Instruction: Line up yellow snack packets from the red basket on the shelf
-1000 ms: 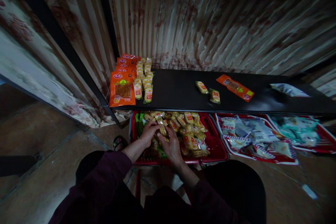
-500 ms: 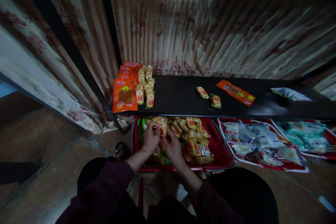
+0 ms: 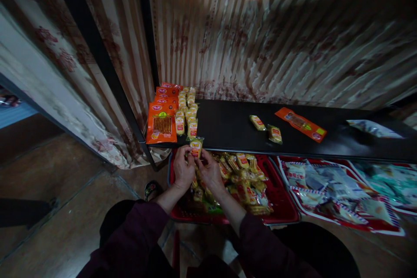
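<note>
Between my fingers is a small yellow wrapped snack packet (image 3: 196, 147), held upright at the front edge of the black shelf (image 3: 224, 126). My left hand (image 3: 183, 168) pinches its left side, and my right hand (image 3: 210, 171) is closed on its right side. Just behind the packet stand rows of matching yellow packets (image 3: 192, 128), beside orange snack bags (image 3: 162, 125) at the shelf's left end. Under my hands a red basket (image 3: 282, 202) holds many more of the yellow packets, partly hidden by my arms.
Two loose yellow packets (image 3: 257, 122), an orange bag (image 3: 301, 124) and a silvery-white packet (image 3: 373, 128) lie farther right on the shelf. A second basket of white packets (image 3: 332, 182) and one of teal packets (image 3: 391, 180) stand to the right. A dark post (image 3: 107, 69) rises at the left.
Both hands have lifted the yellow packet from over the basket to the shelf's front edge, in front of the yellow rows. The whole view has shifted slightly.
</note>
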